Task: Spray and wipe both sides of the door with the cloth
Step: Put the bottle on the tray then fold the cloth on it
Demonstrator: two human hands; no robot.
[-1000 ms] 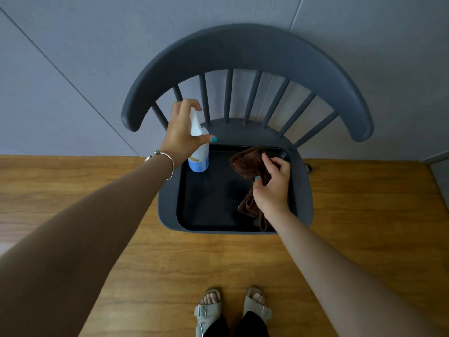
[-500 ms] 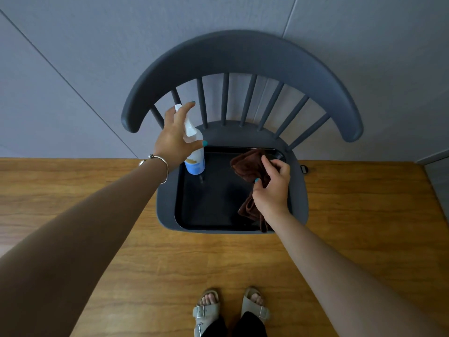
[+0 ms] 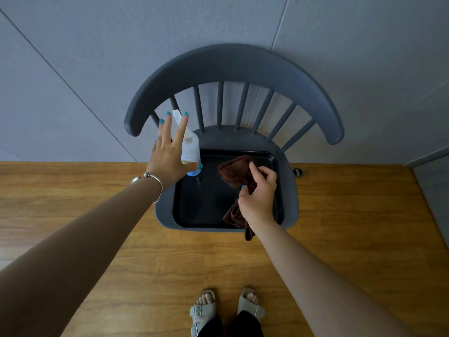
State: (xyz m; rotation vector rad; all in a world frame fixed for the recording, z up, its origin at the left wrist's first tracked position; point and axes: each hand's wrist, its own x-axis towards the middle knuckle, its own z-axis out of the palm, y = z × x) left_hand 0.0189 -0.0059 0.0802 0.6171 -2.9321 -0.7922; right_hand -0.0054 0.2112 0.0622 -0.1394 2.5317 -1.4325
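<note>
Brown cloth (image 3: 237, 175) pinched by right hand (image 3: 258, 198) over black tray (image 3: 206, 210) on grey chair (image 3: 230, 66), left hand (image 3: 170, 154) fingers spread straight beside white spray bottle (image 3: 190, 147) standing at tray's back-left corner, wooden floor (image 3: 170, 263)

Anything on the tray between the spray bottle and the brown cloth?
Head view: only bare black tray lies between the spray bottle and the cloth.

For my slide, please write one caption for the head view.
Open left hand beside white spray bottle; right hand gripping brown cloth on black tray.
</note>
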